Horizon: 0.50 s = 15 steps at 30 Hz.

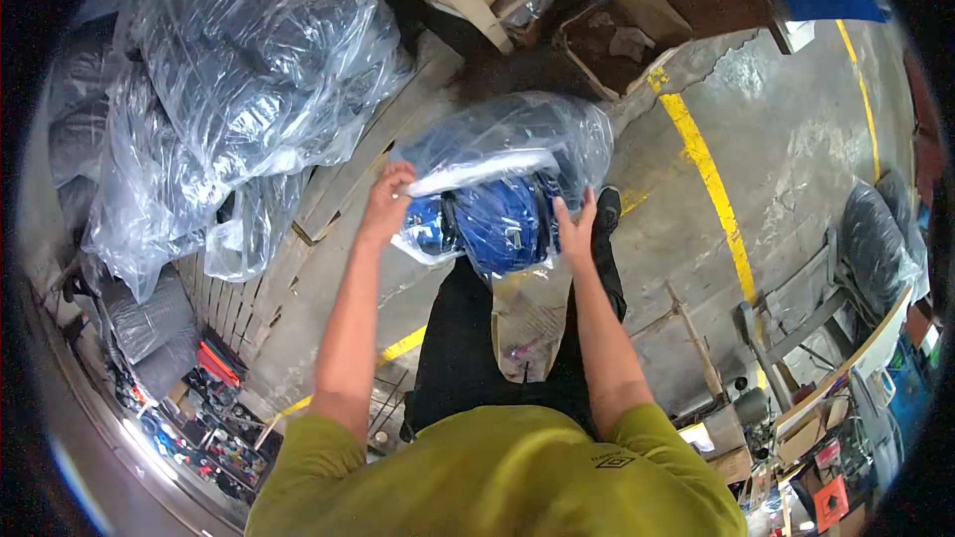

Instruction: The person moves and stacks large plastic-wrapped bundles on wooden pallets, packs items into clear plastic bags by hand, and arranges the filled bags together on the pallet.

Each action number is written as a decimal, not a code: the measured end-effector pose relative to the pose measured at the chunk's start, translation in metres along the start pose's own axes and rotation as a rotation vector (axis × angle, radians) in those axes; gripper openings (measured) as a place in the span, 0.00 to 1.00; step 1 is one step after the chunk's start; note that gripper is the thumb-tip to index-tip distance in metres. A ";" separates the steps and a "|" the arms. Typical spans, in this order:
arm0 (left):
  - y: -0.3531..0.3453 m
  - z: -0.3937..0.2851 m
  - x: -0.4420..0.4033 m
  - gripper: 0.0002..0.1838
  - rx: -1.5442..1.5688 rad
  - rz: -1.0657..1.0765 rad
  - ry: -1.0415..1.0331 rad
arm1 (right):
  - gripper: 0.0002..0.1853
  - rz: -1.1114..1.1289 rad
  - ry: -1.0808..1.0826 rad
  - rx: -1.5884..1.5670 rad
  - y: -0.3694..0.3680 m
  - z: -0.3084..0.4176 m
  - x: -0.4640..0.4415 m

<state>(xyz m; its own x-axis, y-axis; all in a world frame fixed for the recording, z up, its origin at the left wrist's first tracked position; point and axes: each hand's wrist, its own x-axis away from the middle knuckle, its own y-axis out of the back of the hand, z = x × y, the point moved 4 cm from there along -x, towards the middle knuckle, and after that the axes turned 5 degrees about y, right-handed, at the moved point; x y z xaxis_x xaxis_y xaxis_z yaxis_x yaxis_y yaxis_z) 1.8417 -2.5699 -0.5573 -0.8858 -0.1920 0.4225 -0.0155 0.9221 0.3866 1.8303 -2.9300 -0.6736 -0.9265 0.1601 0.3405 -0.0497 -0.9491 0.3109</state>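
Observation:
A blue item with dark straps (502,224) lies inside clear plastic wrapping (517,129) in front of my body, above my knees. A white strip, folded or flat, runs across its far side. My left hand (388,201) grips the left edge of the plastic, fingers curled round it near the white strip. At the right edge, my right hand (575,224) rests against the plastic beside a dark strap, with thumb and fingers apart. What the right palm touches is partly hidden.
Large plastic-wrapped bundles (259,70) sit on a wooden pallet (343,174) at the left. Wooden boxes (622,35) stand ahead. Yellow lines (711,179) cross the concrete floor. Another wrapped bundle (875,244), a wooden-handled tool and a cluttered bench are at the right.

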 end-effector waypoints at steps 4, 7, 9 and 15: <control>0.008 0.029 0.044 0.28 -0.339 -0.566 0.087 | 0.47 0.396 -0.388 -0.186 -0.021 -0.022 -0.020; 0.012 0.143 0.105 0.50 -0.450 -0.918 0.802 | 0.49 0.493 -0.456 -0.071 -0.036 -0.041 -0.044; 0.000 0.172 0.133 0.60 0.202 -0.791 1.220 | 0.44 0.433 -0.380 -0.095 -0.036 0.031 -0.045; -0.022 0.298 0.132 0.47 1.369 -0.484 1.203 | 0.27 0.489 -0.295 0.033 -0.078 0.012 -0.069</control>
<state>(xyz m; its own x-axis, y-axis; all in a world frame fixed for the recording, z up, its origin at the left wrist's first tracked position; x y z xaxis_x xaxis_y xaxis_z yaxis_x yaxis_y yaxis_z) 1.5873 -2.5155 -0.7540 0.0515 -0.0245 0.9984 -0.9777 0.2026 0.0554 1.9027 -2.8632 -0.7105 -0.6950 -0.2227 0.6836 0.3750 -0.9235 0.0805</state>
